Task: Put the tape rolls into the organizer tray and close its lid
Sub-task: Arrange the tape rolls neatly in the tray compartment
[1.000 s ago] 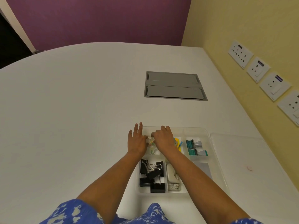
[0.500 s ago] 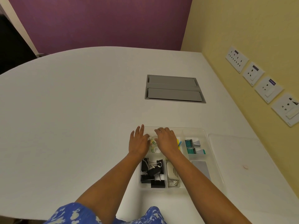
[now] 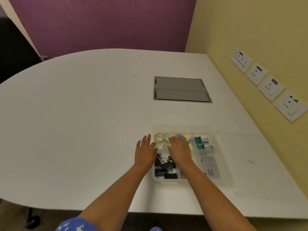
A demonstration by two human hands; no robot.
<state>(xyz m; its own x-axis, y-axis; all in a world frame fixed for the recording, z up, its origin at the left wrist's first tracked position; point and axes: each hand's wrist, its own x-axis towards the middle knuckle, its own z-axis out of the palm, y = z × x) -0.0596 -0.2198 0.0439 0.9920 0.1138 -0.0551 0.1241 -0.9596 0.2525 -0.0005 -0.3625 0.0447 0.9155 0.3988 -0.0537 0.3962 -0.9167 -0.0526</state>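
Note:
A clear plastic organizer tray [image 3: 221,164] stands on the white table near its front edge. Several small tape rolls [image 3: 160,138] lie in the tray's far left compartment. My left hand [image 3: 145,151] hovers flat over the tray's left rim, fingers straight and empty. My right hand [image 3: 179,150] is spread over the middle of the tray, just short of the rolls, holding nothing. The clear lid [image 3: 250,164] lies flat on the table to the right of the tray.
Black binder clips [image 3: 164,167], a grey card [image 3: 210,166], teal clips [image 3: 199,142] and coloured tabs fill other compartments. A grey cable hatch [image 3: 180,90] is set into the table farther back. Wall sockets [image 3: 265,85] line the yellow wall on the right.
Both hands have drawn back toward me from the far left compartment, uncovering the tape rolls lying there. The right hand's fingers have straightened.

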